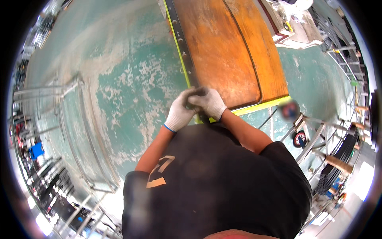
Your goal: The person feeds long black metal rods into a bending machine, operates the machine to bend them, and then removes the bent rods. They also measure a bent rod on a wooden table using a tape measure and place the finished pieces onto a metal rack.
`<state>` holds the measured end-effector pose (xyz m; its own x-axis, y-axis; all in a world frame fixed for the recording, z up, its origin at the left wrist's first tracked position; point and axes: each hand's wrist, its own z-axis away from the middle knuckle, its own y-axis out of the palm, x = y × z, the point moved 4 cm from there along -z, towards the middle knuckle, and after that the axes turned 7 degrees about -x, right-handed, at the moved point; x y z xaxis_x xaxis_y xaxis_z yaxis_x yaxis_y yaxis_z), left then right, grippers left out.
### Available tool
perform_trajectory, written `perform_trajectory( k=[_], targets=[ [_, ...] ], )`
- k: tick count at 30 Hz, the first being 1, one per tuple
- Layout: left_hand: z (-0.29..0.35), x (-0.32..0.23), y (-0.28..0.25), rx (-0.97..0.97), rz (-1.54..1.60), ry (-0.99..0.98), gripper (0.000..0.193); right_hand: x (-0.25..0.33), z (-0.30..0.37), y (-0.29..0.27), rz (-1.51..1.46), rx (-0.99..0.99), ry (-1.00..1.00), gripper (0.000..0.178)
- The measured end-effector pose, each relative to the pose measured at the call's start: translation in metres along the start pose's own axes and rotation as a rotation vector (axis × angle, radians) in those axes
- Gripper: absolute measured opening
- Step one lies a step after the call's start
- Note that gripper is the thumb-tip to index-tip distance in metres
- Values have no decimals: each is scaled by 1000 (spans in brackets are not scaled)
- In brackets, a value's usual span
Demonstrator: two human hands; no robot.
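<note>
Both hands wear white knit gloves with blue cuffs and meet at the near left corner of a worn orange-brown wooden tabletop (223, 51). My left hand (181, 109) and my right hand (209, 102) are closed, fingertips together, around a dark piece that blurs between them. A thin black strip (251, 59) runs down the tabletop, bends round near its right corner and leads back along the near edge to my right hand. Below the hands, close to my body, a dark length hangs past the corner. Fingers partly hide what they grip.
A dark rail (181, 40) with a yellow-green edge borders the tabletop's left side. Yellow-green trim (262, 105) lines the near edge. Boxes (298, 28) stand at the far right. Metal frames (79, 91) stand at left; a rack with a wheel (299, 138) is at right.
</note>
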<state>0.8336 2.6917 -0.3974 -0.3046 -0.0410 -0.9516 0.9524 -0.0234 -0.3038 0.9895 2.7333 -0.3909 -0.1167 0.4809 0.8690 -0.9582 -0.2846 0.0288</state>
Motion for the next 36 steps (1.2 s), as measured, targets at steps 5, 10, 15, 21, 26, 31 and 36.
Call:
perform_trajectory(
  k=[5,10,15,21,26,31,36],
  targets=[
    [-2,46,-102,-149,-6,-23,39,20,-1,105,88,-200,-27,44],
    [-12,40,-167,-151,-14,-16,37,37,-22,158,26,-192,-130,35],
    [-39,25,-203,-32,112,-16,41,54,-51,175,-199,-186,-123,30],
    [-59,46,-228,45,-270,-18,47,83,-76,206,322,-306,-94,40],
    [-104,81,-239,103,-221,-41,53,92,-137,212,314,-183,103,43],
    [-179,114,-266,184,-21,-295,40,132,-224,180,244,-213,-18,37],
    [-284,167,-317,184,-148,-517,36,240,-335,50,318,-487,-214,35]
  ],
)
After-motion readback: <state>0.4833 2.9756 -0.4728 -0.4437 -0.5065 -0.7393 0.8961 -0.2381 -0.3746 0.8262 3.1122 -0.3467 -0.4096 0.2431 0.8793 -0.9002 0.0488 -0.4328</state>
